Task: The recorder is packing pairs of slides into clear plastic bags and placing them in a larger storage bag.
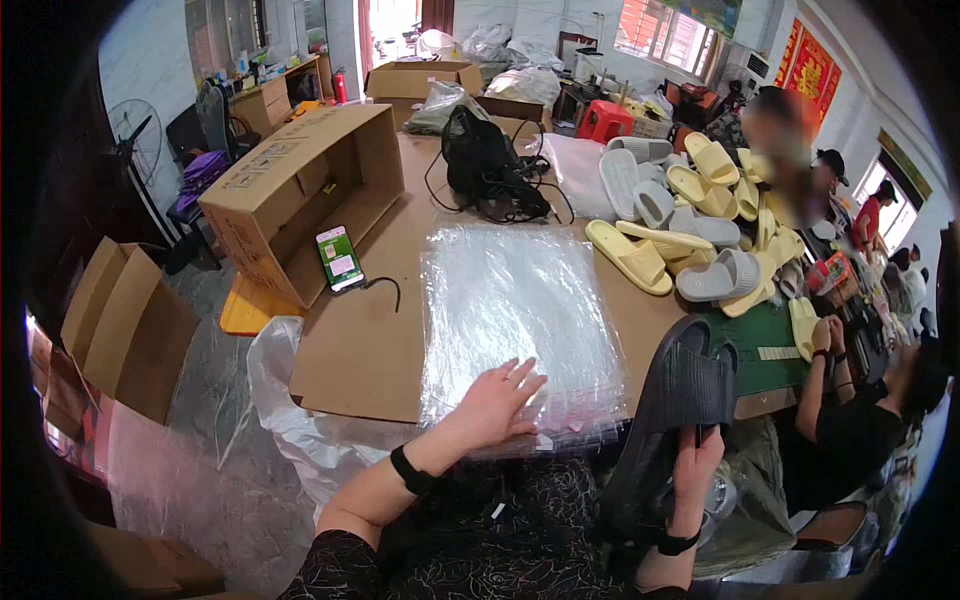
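My left hand (pixel 497 403) lies with its fingers spread on the near part of a stack of clear plastic bags (pixel 510 290). On the right, my right hand (pixel 698 462) is closed on a pair of black slide sandals (pixel 690 385), pressed together and held upright at the table's near edge. The fingers of that hand are partly hidden by the sandals. Beyond them lies a heap of slide sandals, with a yellow slide sandal (pixel 630 257) and a grey slide sandal (pixel 718 275) at its near side.
A cardboard box (pixel 310 190) lies on its side at the table's left, beside a phone (pixel 341 258). A black bag with cords (pixel 480 165) lies at the back. A co-worker in black (pixel 850 425) sits at right, holding a yellow sandal. Another person stands behind the heap.
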Tool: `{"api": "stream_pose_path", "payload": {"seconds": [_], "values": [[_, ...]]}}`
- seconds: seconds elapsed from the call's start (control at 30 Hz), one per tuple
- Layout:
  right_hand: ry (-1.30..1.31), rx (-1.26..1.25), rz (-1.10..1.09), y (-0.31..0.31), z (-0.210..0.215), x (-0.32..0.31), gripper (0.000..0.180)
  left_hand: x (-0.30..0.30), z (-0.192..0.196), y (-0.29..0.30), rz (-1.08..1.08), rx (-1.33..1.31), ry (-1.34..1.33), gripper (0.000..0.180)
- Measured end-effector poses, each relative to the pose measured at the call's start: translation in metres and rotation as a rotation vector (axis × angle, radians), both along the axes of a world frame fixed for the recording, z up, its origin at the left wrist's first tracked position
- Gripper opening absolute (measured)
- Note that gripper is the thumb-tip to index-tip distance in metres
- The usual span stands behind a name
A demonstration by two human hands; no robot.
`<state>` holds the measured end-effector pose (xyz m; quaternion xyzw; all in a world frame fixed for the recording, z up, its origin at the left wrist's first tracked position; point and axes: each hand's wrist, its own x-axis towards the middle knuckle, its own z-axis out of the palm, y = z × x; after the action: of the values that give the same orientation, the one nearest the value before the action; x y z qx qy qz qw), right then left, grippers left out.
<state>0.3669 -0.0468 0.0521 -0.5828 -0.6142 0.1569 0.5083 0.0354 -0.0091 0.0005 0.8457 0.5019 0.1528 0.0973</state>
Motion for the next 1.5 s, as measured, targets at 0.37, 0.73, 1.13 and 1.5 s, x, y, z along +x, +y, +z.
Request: {"api": "stream_pose_path", "payload": {"seconds": [0.37,0.73,1.13,1.5], "values": [[-0.273,-0.063,0.064,-0.018,0.004,0.002,0.024,-0.009,-0.025,0.008,-0.035,-0.085,-0.181,0.062],[-0.409,-0.068,0.122,-0.022,-0.003,-0.002,0.027,-0.016,-0.027,0.004,-0.104,-0.040,-0.259,0.046],[-0.779,-0.045,0.464,-0.028,-0.003,-0.033,0.032,-0.016,0.005,0.013,-0.021,-0.657,-1.048,0.044],[-0.841,-0.344,0.467,-0.004,-0.030,-0.049,0.032,-0.028,0.004,0.006,-0.110,-0.579,-1.006,0.043]]}}
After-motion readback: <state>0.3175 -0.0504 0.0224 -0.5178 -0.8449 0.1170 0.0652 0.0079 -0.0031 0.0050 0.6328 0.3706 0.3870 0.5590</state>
